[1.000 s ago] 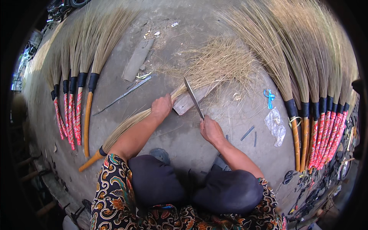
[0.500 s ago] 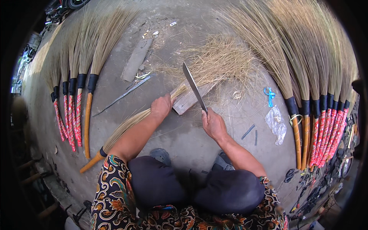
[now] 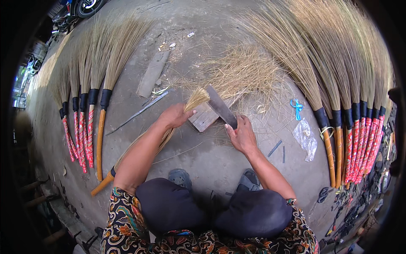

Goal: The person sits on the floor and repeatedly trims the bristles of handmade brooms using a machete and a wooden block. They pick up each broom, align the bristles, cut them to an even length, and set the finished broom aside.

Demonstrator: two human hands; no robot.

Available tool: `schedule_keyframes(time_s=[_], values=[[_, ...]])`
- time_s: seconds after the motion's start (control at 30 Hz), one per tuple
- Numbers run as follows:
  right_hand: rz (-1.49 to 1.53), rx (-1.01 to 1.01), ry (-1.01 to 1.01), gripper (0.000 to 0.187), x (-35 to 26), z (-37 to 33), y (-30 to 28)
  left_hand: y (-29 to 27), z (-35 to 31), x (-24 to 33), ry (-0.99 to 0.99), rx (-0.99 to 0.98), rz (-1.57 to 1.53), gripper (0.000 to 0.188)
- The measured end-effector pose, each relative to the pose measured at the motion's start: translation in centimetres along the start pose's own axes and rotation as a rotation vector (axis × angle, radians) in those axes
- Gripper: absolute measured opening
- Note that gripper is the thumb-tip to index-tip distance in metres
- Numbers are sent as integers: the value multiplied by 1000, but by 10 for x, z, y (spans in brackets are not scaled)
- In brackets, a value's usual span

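My left hand [image 3: 176, 115] is closed round the bristles of a broom [image 3: 197, 99], close to their tips. The broom's orange-brown handle [image 3: 101, 185] points back to the lower left, and my forearm covers part of its length. In my right hand [image 3: 242, 134] is a large knife [image 3: 221, 108] with a broad dark blade. The blade's far end is beside the bristle tips, above a wooden block [image 3: 204, 117]; whether it touches them I cannot tell. A heap of cut straw [image 3: 243, 72] lies behind and over the block.
Finished-looking brooms [image 3: 92, 80] lie in a row at the left, and more brooms [image 3: 338, 84] at the right. A flat board [image 3: 153, 74], a dark strip [image 3: 138, 111], blue ribbon [image 3: 297, 108] and a clear plastic bag [image 3: 304, 139] lie on the floor. A motorcycle wheel [image 3: 88, 6] shows at the top left.
The bristle tips have lifted off the block and show more fully beyond my left hand. The knife has tilted over, its blade lower and nearer the block.
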State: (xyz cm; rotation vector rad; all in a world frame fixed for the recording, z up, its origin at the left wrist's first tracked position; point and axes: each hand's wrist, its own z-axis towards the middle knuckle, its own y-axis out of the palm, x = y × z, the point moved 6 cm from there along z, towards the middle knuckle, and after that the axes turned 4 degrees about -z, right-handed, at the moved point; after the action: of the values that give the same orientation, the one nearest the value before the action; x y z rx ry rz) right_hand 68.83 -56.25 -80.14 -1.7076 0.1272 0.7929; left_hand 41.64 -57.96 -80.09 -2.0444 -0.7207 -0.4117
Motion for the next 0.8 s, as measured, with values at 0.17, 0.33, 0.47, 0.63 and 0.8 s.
schedule_keyframes(time_s=[0.17,0.33,0.47,0.63,0.8], values=[[1331,-396,80,59,-71,10,24,-17,-43,101,156,-62,212,80],[1475,-176,317,42,-67,23,16,-137,-128,114,495,380,-131,112],[1390,-104,459,41,-41,42,-12,-162,-201,-6,276,477,-173,112],[1345,56,267,44,-26,86,-63,-17,-292,-180,-260,113,-141,116],[1282,-21,255,41,-23,132,-80,41,-324,-247,-244,475,-142,79]])
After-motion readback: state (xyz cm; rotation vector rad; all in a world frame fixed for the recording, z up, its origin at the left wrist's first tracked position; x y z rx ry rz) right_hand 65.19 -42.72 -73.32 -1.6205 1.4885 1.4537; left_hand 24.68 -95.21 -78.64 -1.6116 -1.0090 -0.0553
